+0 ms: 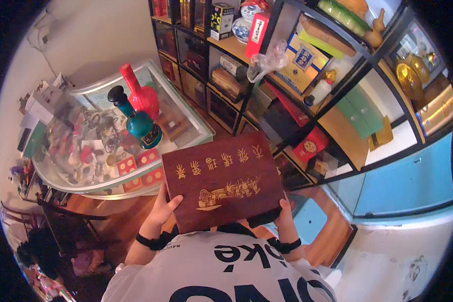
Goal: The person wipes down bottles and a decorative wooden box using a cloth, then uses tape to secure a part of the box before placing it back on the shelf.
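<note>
A flat reddish-brown wooden box [222, 181] with gold characters and a gold horse-and-carriage picture on its lid is held before my chest. My left hand [165, 204] grips its left edge, the thumb resting on the lid. At the lower right corner my right hand [285, 213] holds the other side, thumb at the edge. The fingers under the box are hidden. Beyond its upper left, a teal bottle [143, 128] with a black stopper and a red bottle [143, 98] stand upright on a glass display counter [117, 185].
Black-framed shelving [230, 130] holding boxes and a blue-and-white porcelain bottle [242, 30] rises ahead and to the right. A clear plastic bag [270, 60] hangs at a shelf edge. Dark wooden chairs [75, 215] stand at left; a light-blue panel [311, 221] lies low at right.
</note>
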The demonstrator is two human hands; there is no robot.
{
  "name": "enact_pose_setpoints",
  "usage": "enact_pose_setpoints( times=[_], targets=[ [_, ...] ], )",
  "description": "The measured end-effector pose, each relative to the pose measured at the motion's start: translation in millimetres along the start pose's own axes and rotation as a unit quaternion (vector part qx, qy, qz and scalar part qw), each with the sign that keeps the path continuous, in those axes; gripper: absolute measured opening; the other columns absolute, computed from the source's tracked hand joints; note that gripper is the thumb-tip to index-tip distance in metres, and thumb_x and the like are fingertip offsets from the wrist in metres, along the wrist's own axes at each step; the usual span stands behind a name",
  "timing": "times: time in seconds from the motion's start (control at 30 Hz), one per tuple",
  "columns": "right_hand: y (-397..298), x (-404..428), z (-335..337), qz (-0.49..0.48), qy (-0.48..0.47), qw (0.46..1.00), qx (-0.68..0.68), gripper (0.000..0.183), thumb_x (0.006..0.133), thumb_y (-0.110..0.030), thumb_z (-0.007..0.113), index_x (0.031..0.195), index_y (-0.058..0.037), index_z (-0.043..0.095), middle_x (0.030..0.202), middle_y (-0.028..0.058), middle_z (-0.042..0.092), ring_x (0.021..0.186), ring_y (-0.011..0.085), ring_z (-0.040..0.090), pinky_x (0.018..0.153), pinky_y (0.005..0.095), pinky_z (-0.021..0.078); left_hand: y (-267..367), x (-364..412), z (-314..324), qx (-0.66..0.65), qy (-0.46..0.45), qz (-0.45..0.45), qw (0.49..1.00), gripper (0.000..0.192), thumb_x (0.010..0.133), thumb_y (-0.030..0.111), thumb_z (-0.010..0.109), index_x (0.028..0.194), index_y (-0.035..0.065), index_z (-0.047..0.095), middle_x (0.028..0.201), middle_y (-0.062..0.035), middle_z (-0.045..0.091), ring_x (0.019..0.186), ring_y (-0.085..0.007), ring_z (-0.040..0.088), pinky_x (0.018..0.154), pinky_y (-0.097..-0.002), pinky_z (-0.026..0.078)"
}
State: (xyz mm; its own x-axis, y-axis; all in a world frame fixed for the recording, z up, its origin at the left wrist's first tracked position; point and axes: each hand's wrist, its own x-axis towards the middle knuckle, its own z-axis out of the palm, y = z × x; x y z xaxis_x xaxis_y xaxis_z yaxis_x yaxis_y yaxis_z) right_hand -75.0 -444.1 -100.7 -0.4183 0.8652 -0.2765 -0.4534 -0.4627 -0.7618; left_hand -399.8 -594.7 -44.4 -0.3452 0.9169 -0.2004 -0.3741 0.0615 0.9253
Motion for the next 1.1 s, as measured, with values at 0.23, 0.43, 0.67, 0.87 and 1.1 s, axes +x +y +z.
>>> enact_pose_setpoints(
  times=[0.23, 0.43, 0.67, 0.87, 1.1],
  targets=[
    [57.2, -51.9, 27.9, -0.052, 0.02, 0.998, -0.006, 0.081, 0.07, -0.037, 0.061, 0.13, 0.0018, 0.022, 0.127, 0.0155, 0.036, 0.114, 0.0287, 0.039, 0.097, 0.0381, 0.0311, 19.5, -23.9, -54.9, 0.074, -0.042, 0.019, 0.996, 0.075, 0.074, 0.016, 0.064, 0.13, -0.0002, 0.016, 0.126, -0.0104, 0.033, 0.116, -0.0191, 0.032, 0.098, -0.0323, 0.025],
    [114.0, -113.0, 146.7, -0.1, 0.05, 0.994, -0.005, 0.072, 0.068, -0.043, 0.062, 0.122, -0.0032, 0.036, 0.116, 0.0098, 0.047, 0.105, 0.0238, 0.048, 0.09, 0.0353, 0.0386, 54.4, -60.5, -140.7, 0.118, -0.085, 0.003, 0.989, 0.077, 0.075, 0.015, 0.063, 0.131, -0.0005, 0.013, 0.128, -0.0108, 0.031, 0.118, -0.019, 0.03, 0.098, -0.0324, 0.025],
    [204.2, -111.6, 191.2, -0.005, 0.013, 1.0, 0.025, 0.074, 0.07, -0.037, 0.062, 0.126, -0.0019, 0.031, 0.12, 0.0101, 0.045, 0.11, 0.0238, 0.044, 0.095, 0.035, 0.0337, 84.7, -114.4, -247.5, 0.077, -0.018, 0.018, 0.997, 0.072, 0.074, 0.016, 0.063, 0.13, 0.0, 0.02, 0.125, -0.0114, 0.036, 0.115, -0.0194, 0.035, 0.096, -0.032, 0.028],
    [236.4, -79.5, 252.2, 0.057, -0.056, 0.997, -0.003, 0.072, 0.07, -0.035, 0.064, 0.124, -0.0008, 0.032, 0.119, 0.0105, 0.045, 0.108, 0.0227, 0.045, 0.093, 0.0345, 0.0357, 90.6, -142.1, -307.8, 0.03, 0.056, 0.021, 0.998, 0.064, 0.077, 0.016, 0.06, 0.128, -0.0008, 0.024, 0.12, -0.0105, 0.042, 0.109, -0.0191, 0.041, 0.093, -0.0318, 0.033],
    [248.8, -45.3, 300.4, 0.103, -0.107, 0.988, -0.036, 0.062, 0.075, -0.033, 0.059, 0.122, -0.0008, 0.034, 0.117, 0.0098, 0.047, 0.105, 0.0196, 0.048, 0.089, 0.0329, 0.0383, 83.3, -155.4, -341.2, -0.004, 0.143, 0.05, 0.988, 0.054, 0.08, 0.014, 0.055, 0.125, -0.0006, 0.03, 0.118, -0.0102, 0.044, 0.108, -0.0186, 0.042, 0.093, -0.0303, 0.032]
  ],
)
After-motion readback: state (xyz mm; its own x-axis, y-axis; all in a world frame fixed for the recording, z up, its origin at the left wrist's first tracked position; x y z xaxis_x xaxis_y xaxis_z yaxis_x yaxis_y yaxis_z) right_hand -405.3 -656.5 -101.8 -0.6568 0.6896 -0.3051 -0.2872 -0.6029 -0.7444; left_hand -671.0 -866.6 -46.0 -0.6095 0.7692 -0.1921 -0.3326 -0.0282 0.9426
